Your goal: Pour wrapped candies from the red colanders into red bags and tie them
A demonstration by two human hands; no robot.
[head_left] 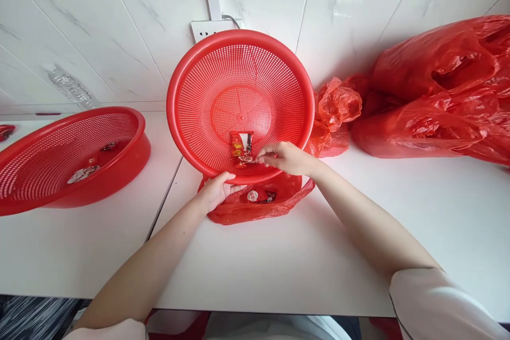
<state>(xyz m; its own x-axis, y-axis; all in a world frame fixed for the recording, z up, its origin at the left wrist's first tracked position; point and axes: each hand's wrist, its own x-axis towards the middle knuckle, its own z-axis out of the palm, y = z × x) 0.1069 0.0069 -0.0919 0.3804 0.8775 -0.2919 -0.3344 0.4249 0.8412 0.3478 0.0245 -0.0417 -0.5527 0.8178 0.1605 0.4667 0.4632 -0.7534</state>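
Note:
A red plastic colander basket [243, 71] is tilted toward me above an open red plastic bag [258, 211]. My left hand [218, 190] grips the basket's lower rim, thumb on the edge and fingers underneath. Inside the basket lies a red and white snack packet [241, 143], with a smaller brown-and-white patterned packet [246, 159] just below it. My right hand [281, 158] reaches over the rim, its fingers pinched at the edge of the smaller packet. Within the bag, a red packet with a round white mark [253, 196] shows beside a dark packet [270, 197].
A second red basket [99, 191] with a few packets stands on the left. Along the wall are a clear plastic bottle [71, 87] and a power strip [203, 29]. A crumpled red bag [332, 114] and large filled red bags [418, 127] occupy the right side of the white table [319, 271].

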